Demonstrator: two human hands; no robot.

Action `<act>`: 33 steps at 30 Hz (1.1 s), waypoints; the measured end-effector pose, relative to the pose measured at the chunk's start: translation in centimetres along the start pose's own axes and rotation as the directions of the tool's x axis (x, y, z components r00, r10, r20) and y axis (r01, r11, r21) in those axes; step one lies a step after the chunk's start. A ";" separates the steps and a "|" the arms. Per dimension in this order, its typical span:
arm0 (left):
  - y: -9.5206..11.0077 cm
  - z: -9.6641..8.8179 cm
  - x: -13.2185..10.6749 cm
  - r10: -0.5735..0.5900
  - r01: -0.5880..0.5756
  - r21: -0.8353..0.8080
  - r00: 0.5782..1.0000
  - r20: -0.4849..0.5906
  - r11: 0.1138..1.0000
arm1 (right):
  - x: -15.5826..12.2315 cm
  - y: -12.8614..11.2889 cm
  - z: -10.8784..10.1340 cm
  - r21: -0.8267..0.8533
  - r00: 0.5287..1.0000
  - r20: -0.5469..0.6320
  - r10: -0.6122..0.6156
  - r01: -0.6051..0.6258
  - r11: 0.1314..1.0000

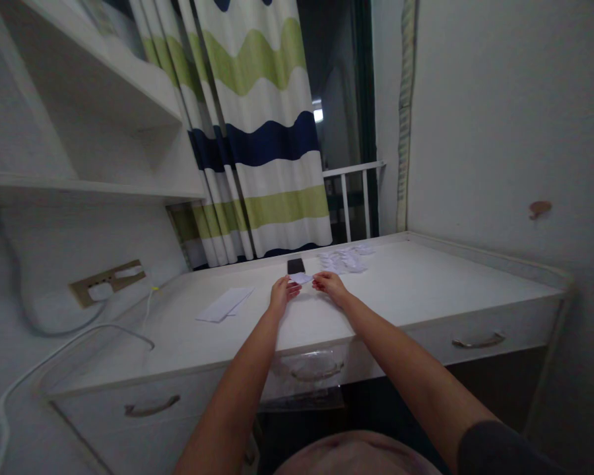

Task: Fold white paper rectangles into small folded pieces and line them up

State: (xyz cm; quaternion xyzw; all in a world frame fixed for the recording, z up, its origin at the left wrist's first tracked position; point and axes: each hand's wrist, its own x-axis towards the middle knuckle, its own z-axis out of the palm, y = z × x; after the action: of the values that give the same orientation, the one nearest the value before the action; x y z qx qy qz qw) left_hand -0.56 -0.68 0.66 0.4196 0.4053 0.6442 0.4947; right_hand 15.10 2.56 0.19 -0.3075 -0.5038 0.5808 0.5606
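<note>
Left bare surface open right of the right hand, out to the wall. Closed the gap to the left hand with a held slip. Blocked ahead by phone and scraps, leftward by sheets.

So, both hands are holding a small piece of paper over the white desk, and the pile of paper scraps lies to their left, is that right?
Not quite: in the head view the pile of paper scraps lies to their right, further back. The left hand and right hand do hold the small piece of paper over the white desk.
</note>
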 end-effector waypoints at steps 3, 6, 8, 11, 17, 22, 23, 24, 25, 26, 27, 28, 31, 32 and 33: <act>-0.3 -0.2 0.3 0.019 -0.018 0.011 0.999 -0.039 1.000 | 0.5 0.3 -0.3 0.010 0.999 -0.033 -0.034 0.034 0.999; -0.4 -0.3 0.7 0.041 -0.039 0.022 0.997 -0.066 0.999 | 0.8 0.2 -0.5 0.019 0.996 -0.087 -0.032 0.034 0.999; -0.1 -0.2 0.9 0.076 -0.075 0.022 0.995 -0.066 0.997 | 1.0 -0.2 -0.5 0.027 0.990 -0.139 -0.010 0.014 1.000; 0.8 0.3 1.3 0.060 -0.057 0.044 0.995 -0.076 0.997 | 1.2 -1.2 -0.6 0.024 0.991 -0.131 -0.025 0.028 0.999; 3.1 2.2 2.9 0.030 -0.026 0.082 0.998 -0.050 0.996 | 2.5 -3.9 -1.3 -0.026 0.988 -0.155 -0.002 -0.002 1.000; 4.0 4.4 4.3 0.047 -0.047 0.141 0.999 0.000 0.989 | 3.6 -5.8 -2.6 -0.077 0.978 -0.210 -0.006 -0.011 0.997; 4.1 4.8 4.5 0.046 -0.046 0.148 0.999 0.003 0.988 | 3.8 -6.1 -2.9 -0.080 0.976 -0.218 -0.018 0.001 0.997; 4.2 5.3 4.8 0.044 -0.046 0.156 0.999 0.014 0.987 | 3.9 -6.4 -3.2 -0.086 0.977 -0.213 -0.027 0.009 0.996; 4.2 5.7 5.1 0.035 -0.039 0.167 0.999 0.025 0.985 | 4.1 -6.7 -3.5 -0.095 0.975 -0.219 -0.034 0.013 0.995; 4.2 6.2 5.4 0.027 -0.032 0.177 0.999 0.031 0.984 | 4.3 -7.0 -3.8 -0.104 0.972 -0.233 -0.038 0.014 0.994; 4.2 6.7 5.7 0.023 -0.029 0.185 0.999 0.033 0.982 | 4.4 -7.4 -4.2 -0.112 0.966 -0.253 -0.047 0.019 0.994; 4.2 7.2 6.1 0.021 -0.028 0.193 0.999 0.036 0.981 | 4.6 -7.7 -4.6 -0.118 0.964 -0.259 -0.052 0.022 0.993; 3.8 8.8 7.5 0.024 -0.035 0.212 0.998 0.056 0.977 | 5.4 -8.7 -5.8 -0.149 0.962 -0.265 -0.061 0.022 0.989; 3.6 9.3 8.0 0.024 -0.037 0.215 0.998 0.060 0.976 | 5.8 -8.9 -6.2 -0.164 0.960 -0.273 -0.069 0.024 0.986; 3.5 9.9 8.5 0.022 -0.037 0.218 0.997 0.069 0.975 | 6.1 -9.2 -6.7 -0.178 0.958 -0.275 -0.080 0.031 0.984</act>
State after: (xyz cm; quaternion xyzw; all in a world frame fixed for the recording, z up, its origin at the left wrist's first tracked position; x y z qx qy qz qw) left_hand 6.35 8.01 8.24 0.4988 0.4510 0.5885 0.4488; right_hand 23.29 8.81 8.00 -0.4198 -0.4758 0.4696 0.6138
